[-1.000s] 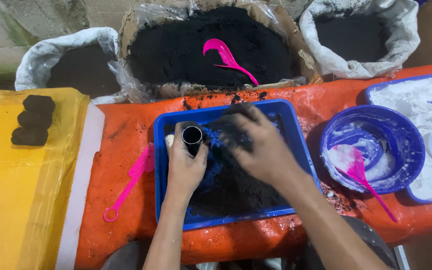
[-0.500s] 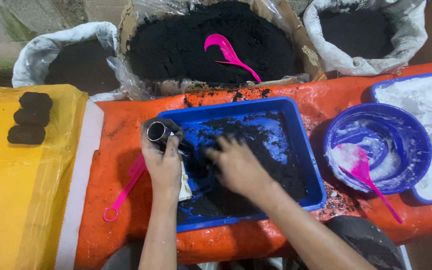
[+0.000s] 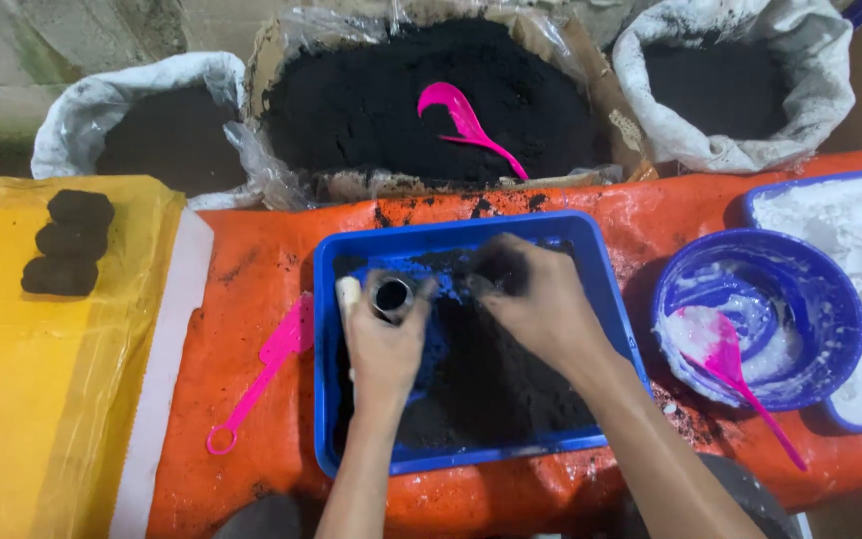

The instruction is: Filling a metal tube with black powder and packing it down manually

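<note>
Fingers of my left hand (image 3: 383,344) grip the tube (image 3: 391,296), now back over the blue tray (image 3: 591,269); right hand (image 3: 541,299) fingers pinch black powder (image 3: 491,389) beside it.

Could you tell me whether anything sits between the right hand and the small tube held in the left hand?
Nothing visible does. The right hand lies beside the tube held by the left hand, over black powder in the blue tray.

Left hand (image 3: 383,344) is closed in a fist-like grip, thumb side up, forearm extending straight down-frame. Right hand (image 3: 536,299) is palm-down, fingers curled forward and together, forearm angled toward lower right.
</note>
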